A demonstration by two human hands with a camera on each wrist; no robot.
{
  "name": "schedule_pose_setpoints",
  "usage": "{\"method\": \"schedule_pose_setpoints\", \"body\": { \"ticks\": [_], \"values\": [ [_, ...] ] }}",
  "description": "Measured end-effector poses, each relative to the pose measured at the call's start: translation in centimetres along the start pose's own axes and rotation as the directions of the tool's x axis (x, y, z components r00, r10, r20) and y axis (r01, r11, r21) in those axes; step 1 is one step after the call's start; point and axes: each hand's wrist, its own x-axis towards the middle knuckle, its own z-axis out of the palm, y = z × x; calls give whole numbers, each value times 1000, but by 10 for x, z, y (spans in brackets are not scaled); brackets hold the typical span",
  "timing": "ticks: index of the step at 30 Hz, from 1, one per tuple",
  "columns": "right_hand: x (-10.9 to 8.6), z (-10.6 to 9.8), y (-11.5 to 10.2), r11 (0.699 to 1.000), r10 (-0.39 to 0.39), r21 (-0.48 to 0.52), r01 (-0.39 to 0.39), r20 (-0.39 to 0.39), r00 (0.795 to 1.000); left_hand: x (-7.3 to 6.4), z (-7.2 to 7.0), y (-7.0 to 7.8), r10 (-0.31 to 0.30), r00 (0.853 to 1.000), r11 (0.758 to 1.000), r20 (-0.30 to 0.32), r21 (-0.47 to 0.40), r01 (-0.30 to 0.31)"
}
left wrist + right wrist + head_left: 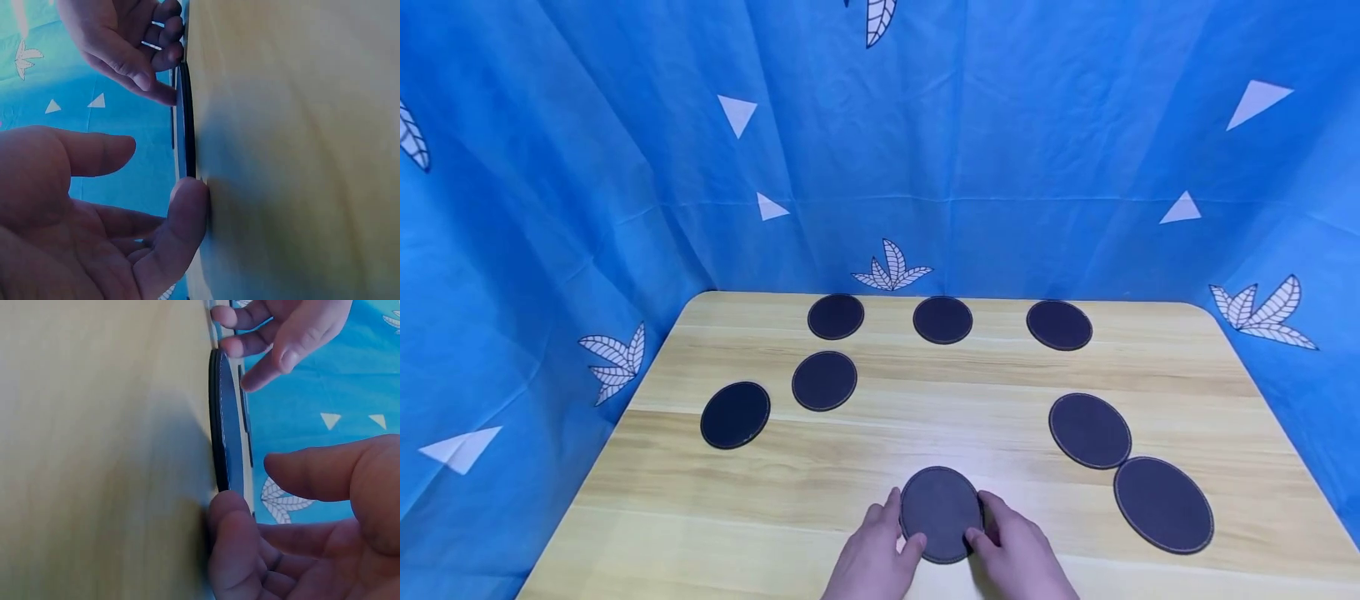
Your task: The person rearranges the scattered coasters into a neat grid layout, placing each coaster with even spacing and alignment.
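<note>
A round dark coaster [942, 514] with a stitched rim lies flat on the table near its front, between the two hands. In the right wrist view, the edge of the coaster [226, 425] shows what looks like two stacked layers. My left hand [877, 552] touches its left edge with the fingertips, while its thumb stands apart above the surface in the left wrist view. From the opposite side, my right hand [1018, 550] touches the right edge with its fingertips. The right thumb [312, 474] is likewise raised clear of the coaster.
Dark coasters lie along the back of the wooden table [925, 417]: left [836, 317], middle [943, 320], right [1059, 325]. Two coasters [735, 415] [824, 381] lie at left; two touching coasters [1090, 431] [1163, 505] lie at right. A blue patterned curtain [865, 150] surrounds the table.
</note>
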Motion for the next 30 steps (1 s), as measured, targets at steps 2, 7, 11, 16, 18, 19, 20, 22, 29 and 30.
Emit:
{"method": "schedule_pose_setpoints", "body": {
  "ticks": [2,7,11,16,18,19,20,22,29,30],
  "values": [
    [0,1,-1,1000,6,22,-6,-6,1000,0,-1,1,-5,999,1000,-32,17,6],
    [-1,2,-3,994,25,104,-22,-35,999,3,-3,-4,1,1000,999,-18,-50,-2],
    [-1,3,-4,983,41,179,-31,-49,998,5,-6,-9,-4,1000,988,15,-151,6],
    [1,5,-5,964,34,266,-20,-49,998,4,-8,-10,-2,1000,976,3,-217,3],
    [2,6,-6,953,44,303,-32,-34,998,4,-7,-11,0,1000,968,1,-251,0],
    [2,6,-6,943,53,330,-43,-22,998,4,-7,-12,4,1000,962,1,-274,-4],
    [3,6,-6,932,60,358,-53,-9,998,4,-6,-13,10,1000,955,2,-298,-9],
    [4,5,-6,904,64,423,-65,16,998,5,-5,-15,29,1000,936,6,-351,-25],
    [5,3,-4,760,-1,645,-78,121,993,5,-9,-20,88,996,877,-19,-472,-86],
    [5,3,-3,742,-12,665,-82,135,991,6,-10,-20,89,996,874,-25,-478,-90]
  ]
}}
